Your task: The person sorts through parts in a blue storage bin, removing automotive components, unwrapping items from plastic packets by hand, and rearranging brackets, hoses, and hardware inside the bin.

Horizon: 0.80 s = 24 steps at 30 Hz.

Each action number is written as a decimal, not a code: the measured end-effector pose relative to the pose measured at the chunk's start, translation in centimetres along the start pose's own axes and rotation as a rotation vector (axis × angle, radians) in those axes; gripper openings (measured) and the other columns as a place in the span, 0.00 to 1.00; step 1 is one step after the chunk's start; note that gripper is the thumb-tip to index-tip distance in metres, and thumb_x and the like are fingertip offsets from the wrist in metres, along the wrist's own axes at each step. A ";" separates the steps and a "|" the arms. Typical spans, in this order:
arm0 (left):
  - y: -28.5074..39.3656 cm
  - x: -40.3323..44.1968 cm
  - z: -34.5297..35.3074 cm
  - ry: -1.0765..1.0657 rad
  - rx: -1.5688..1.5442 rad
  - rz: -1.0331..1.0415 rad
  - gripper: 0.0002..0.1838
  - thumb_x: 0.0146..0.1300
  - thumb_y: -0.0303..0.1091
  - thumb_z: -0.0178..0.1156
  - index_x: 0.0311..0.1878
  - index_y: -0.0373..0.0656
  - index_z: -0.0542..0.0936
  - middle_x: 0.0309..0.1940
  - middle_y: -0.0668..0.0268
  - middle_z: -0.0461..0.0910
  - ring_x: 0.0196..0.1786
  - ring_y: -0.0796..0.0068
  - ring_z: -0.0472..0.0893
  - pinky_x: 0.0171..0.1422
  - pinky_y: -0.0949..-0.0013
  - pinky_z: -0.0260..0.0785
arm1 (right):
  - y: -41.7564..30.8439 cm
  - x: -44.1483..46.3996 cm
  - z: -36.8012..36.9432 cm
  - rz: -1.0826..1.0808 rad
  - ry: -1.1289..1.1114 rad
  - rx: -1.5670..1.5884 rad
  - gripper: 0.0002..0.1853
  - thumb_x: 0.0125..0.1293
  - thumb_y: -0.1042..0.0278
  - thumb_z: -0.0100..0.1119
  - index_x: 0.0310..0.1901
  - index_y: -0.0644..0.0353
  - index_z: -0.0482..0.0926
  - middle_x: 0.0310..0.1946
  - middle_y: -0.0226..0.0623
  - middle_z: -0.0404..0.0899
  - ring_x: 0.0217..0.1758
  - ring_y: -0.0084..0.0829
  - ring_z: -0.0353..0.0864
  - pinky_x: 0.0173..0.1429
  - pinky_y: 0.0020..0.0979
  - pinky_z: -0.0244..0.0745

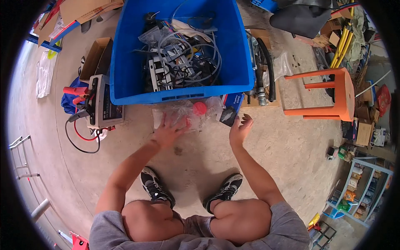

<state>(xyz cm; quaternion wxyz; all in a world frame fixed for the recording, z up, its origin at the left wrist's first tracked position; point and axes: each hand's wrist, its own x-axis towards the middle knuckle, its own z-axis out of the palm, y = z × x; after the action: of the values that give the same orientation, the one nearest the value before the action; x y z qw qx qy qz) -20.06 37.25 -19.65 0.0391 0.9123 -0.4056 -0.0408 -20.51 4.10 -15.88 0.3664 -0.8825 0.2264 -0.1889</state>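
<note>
My left hand (167,132) lies with its fingers spread over a clear plastic bag (160,114) on the concrete floor. Red showing beside its fingertips belongs to something I cannot make out. A round red piece (199,108) sits at the bag's right part. My right hand (240,131) has its fingers apart and slightly bent, with nothing visible in it. Its thumb is close to a small dark packet (228,116); whether they touch is unclear. Just behind that packet is a blue and white box (238,99) marked "Quick Coupling".
A large blue bin (179,95) of tubing, cables and metal parts stands ahead. At left are a charger-like unit (98,100) with red clamps and a cardboard box (96,58). Black hose (268,71) lies right of the bin, near an orange stool (343,93).
</note>
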 end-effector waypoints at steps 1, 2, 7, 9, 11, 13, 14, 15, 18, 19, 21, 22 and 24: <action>-0.3 0.2 -1.0 -0.043 0.040 0.009 0.43 0.67 0.37 0.61 0.84 0.68 0.58 0.87 0.60 0.43 0.84 0.33 0.50 0.79 0.17 0.47 | 0.8 0.2 -0.1 0.088 -0.070 0.026 0.19 0.70 0.74 0.62 0.61 0.62 0.72 0.51 0.46 0.77 0.50 0.39 0.79 0.49 0.35 0.78; -0.5 0.4 -1.6 -0.086 0.084 0.013 0.42 0.68 0.38 0.61 0.84 0.66 0.58 0.87 0.58 0.43 0.84 0.33 0.48 0.80 0.18 0.48 | 1.3 0.2 -0.1 0.089 -0.070 0.028 0.19 0.70 0.74 0.62 0.61 0.62 0.72 0.51 0.46 0.77 0.50 0.39 0.79 0.49 0.35 0.78; 0.7 1.1 -5.2 -0.046 0.106 0.078 0.42 0.69 0.43 0.62 0.85 0.62 0.57 0.87 0.55 0.43 0.83 0.30 0.51 0.78 0.20 0.53 | 1.6 0.8 0.3 0.138 -0.165 0.151 0.17 0.73 0.71 0.61 0.61 0.64 0.75 0.52 0.47 0.77 0.52 0.39 0.81 0.45 0.35 0.81; 0.8 1.9 -11.2 -0.278 0.052 0.125 0.42 0.70 0.45 0.61 0.85 0.61 0.57 0.87 0.55 0.43 0.83 0.30 0.53 0.78 0.21 0.54 | 0.7 1.2 -0.8 0.120 -0.177 0.044 0.17 0.73 0.72 0.61 0.60 0.64 0.76 0.53 0.47 0.77 0.53 0.39 0.81 0.46 0.35 0.82; 0.2 2.1 -15.3 -0.433 -0.289 0.106 0.41 0.73 0.47 0.59 0.86 0.61 0.54 0.83 0.51 0.55 0.78 0.37 0.65 0.77 0.34 0.65 | -2.5 1.9 -3.1 0.116 -0.133 -0.017 0.16 0.71 0.73 0.62 0.58 0.63 0.78 0.55 0.46 0.76 0.55 0.41 0.81 0.47 0.36 0.83; -1.8 2.3 -18.5 -0.495 -0.538 0.119 0.36 0.75 0.47 0.58 0.83 0.58 0.60 0.76 0.49 0.65 0.72 0.40 0.72 0.73 0.40 0.69 | -5.1 2.6 -5.3 0.106 -0.145 0.010 0.16 0.71 0.74 0.62 0.58 0.63 0.78 0.55 0.46 0.75 0.55 0.41 0.81 0.48 0.36 0.84; -3.0 2.6 -20.2 -0.551 -0.790 0.138 0.32 0.76 0.46 0.58 0.80 0.55 0.66 0.69 0.48 0.75 0.66 0.44 0.79 0.69 0.46 0.74 | -6.5 3.3 -6.3 0.097 -0.153 0.032 0.16 0.70 0.75 0.62 0.58 0.63 0.78 0.56 0.46 0.74 0.56 0.41 0.80 0.49 0.36 0.84; -4.6 3.0 -24.7 -0.554 -0.784 0.139 0.32 0.76 0.46 0.58 0.80 0.55 0.66 0.69 0.48 0.75 0.66 0.44 0.79 0.69 0.46 0.74 | -8.6 4.0 -7.3 0.084 -0.145 0.051 0.12 0.70 0.76 0.61 0.54 0.64 0.80 0.54 0.44 0.76 0.53 0.39 0.82 0.48 0.36 0.84; -8.7 5.0 -33.5 -0.560 -0.765 0.097 0.20 0.75 0.45 0.58 0.62 0.44 0.80 0.50 0.49 0.85 0.54 0.45 0.84 0.59 0.48 0.76 | -15.0 7.1 -9.8 -0.007 -0.188 0.041 0.08 0.70 0.78 0.60 0.49 0.65 0.82 0.51 0.42 0.79 0.48 0.37 0.85 0.48 0.36 0.84; -10.0 5.1 -33.7 -0.331 -0.775 0.030 0.16 0.76 0.44 0.57 0.53 0.41 0.81 0.46 0.50 0.86 0.51 0.44 0.84 0.57 0.47 0.77 | -17.6 8.1 -10.1 -0.047 -0.171 0.102 0.06 0.70 0.80 0.59 0.45 0.65 0.82 0.47 0.41 0.82 0.45 0.38 0.86 0.46 0.35 0.83; -12.6 5.2 -33.1 -0.103 -0.782 -0.029 0.17 0.76 0.44 0.56 0.44 0.38 0.82 0.42 0.50 0.87 0.48 0.44 0.85 0.54 0.47 0.77 | -21.5 10.5 -10.3 -0.124 -0.276 0.046 0.06 0.69 0.79 0.60 0.46 0.65 0.83 0.47 0.43 0.82 0.47 0.40 0.86 0.48 0.36 0.83; -13.5 5.5 -31.0 -0.137 -0.674 -0.127 0.17 0.76 0.44 0.55 0.43 0.37 0.81 0.42 0.49 0.87 0.47 0.44 0.85 0.52 0.47 0.77 | -22.9 11.5 -10.4 -0.199 -0.390 -0.007 0.06 0.68 0.77 0.61 0.46 0.64 0.83 0.47 0.45 0.82 0.48 0.43 0.86 0.50 0.38 0.83; -13.9 5.4 -29.0 -0.173 -0.573 -0.213 0.18 0.76 0.44 0.55 0.41 0.36 0.80 0.41 0.48 0.86 0.46 0.44 0.85 0.49 0.47 0.77 | -27.1 13.3 -9.6 -0.335 -0.484 -0.141 0.06 0.68 0.76 0.61 0.45 0.63 0.83 0.46 0.46 0.82 0.49 0.47 0.85 0.52 0.40 0.83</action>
<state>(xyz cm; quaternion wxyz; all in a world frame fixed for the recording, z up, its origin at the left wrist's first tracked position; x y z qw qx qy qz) -3.09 43.63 7.44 0.2554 0.8946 -0.2815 -0.2349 -7.25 8.56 12.51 0.3111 -0.9503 -0.0037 -0.0148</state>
